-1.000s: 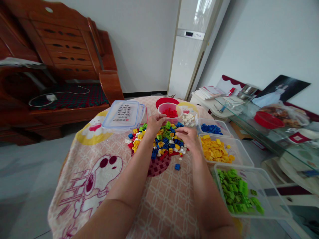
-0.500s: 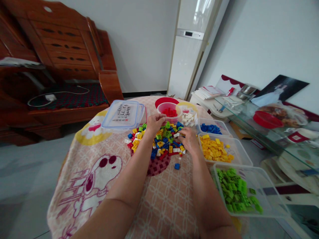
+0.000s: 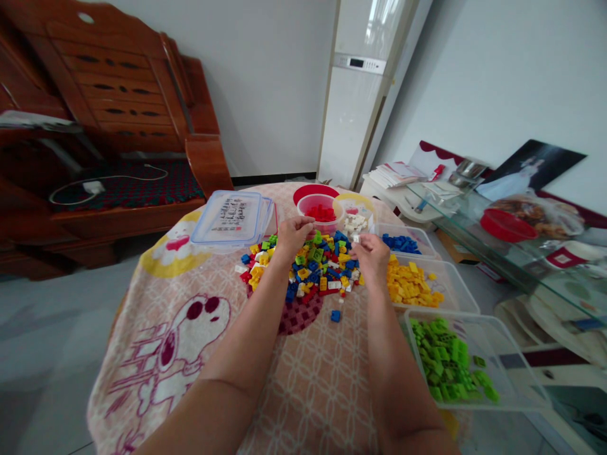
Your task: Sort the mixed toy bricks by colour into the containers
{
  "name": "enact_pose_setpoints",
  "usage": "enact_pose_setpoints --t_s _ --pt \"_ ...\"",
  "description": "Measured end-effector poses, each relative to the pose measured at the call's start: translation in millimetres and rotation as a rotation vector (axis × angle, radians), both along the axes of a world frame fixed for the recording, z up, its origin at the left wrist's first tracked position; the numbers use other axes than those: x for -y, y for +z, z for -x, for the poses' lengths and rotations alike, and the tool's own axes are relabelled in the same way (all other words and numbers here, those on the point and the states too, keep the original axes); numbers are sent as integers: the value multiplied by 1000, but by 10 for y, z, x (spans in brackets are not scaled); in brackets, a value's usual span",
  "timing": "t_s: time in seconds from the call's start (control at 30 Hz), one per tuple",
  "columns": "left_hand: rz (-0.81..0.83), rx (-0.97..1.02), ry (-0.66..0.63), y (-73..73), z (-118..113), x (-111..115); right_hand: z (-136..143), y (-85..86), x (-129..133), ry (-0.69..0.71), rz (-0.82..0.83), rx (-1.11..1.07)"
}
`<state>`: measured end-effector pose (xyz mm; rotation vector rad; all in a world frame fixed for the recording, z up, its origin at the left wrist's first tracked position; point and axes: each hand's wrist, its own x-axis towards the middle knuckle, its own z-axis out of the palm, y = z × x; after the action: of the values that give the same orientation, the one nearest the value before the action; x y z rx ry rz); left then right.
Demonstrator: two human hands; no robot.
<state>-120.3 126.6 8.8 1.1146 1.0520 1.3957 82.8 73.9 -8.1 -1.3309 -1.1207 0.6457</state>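
The right hand [image 3: 372, 256] pinches a small white plastic block [image 3: 356, 239] at the multicoloured plastic block pile's [image 3: 315, 259] far right; whether the left hand [image 3: 293, 239] grips anything, I cannot tell.

**Lettering in sight, none of it readable to me**

I see columns of dark characters [image 3: 228, 212] on the blue-rimmed lid [image 3: 205, 229] lying on the surface [image 3: 327, 379], with a small red mark [image 3: 239, 229] at their lower right; all too small and blurred to read. The tall white unit [image 3: 348, 120] bears a panel [image 3: 376, 66] whose tiny markings I cannot decipher. The pale emblem on a red-and-white item [image 3: 552, 258] to my right is equally illegible.
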Motion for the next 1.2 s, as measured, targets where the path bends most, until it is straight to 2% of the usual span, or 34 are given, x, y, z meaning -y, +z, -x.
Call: enact_pose_setpoints --t_s 0.17,0.3,0.6,0.7,0.8,1.0,1.1,1.2 --pt "2 -1 1 18 1 7 -24 -47 -64 -109 -55 -239" --pt "9 -3 8 16 -2 5 -71 -94 -118 -76 -101 -423" --pt "9 11 13 17 -8 6 -104 -181 -191 -88 -154 -463" --pt "2 10 18 26 -9 17 -102 -133 -153 -88 -154 -380" --pt "3 8 23 32 -11 24 -58 -49 -73 -68 -86 -228" --pt "-8 19 16 27 -9 22 102 80 108 96 119 68" --pt "-2 28 12 20 -8 15 151 115 157 189 179 300" --pt "9 31 15 16 -8 9 183 131 171 216 222 612"
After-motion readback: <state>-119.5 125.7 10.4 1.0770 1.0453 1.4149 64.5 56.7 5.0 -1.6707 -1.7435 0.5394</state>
